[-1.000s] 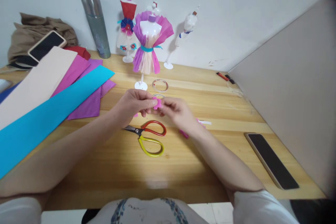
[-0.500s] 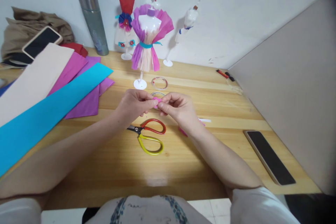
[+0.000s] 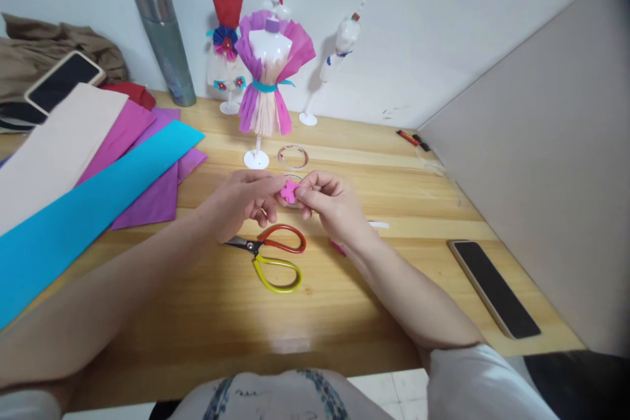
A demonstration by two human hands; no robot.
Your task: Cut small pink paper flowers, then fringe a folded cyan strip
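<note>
A small pink flower-shaped paper piece (image 3: 289,191) is pinched between the thumb and fingers of my right hand (image 3: 331,202). My left hand (image 3: 242,202) is at the piece's left side, its index finger reaching the edge and its other fingers loosely curled apart from it; whether it grips the paper is hard to tell. Scissors (image 3: 252,246) with one red and one yellow handle lie spread on the table below my hands. Just behind the pink piece is a partly hidden tape roll, and a second roll (image 3: 293,157) lies farther back.
Mini mannequins (image 3: 270,46) in paper dresses stand along the wall beside a flask (image 3: 167,46). Coloured paper sheets (image 3: 98,177) and a phone (image 3: 63,82) are at left. Another phone (image 3: 497,289) lies at right, with a red tube (image 3: 408,138) behind.
My left thumb and fingers have loosened from the pink piece, so more of its flower shape shows. The whole view has shifted slightly.
</note>
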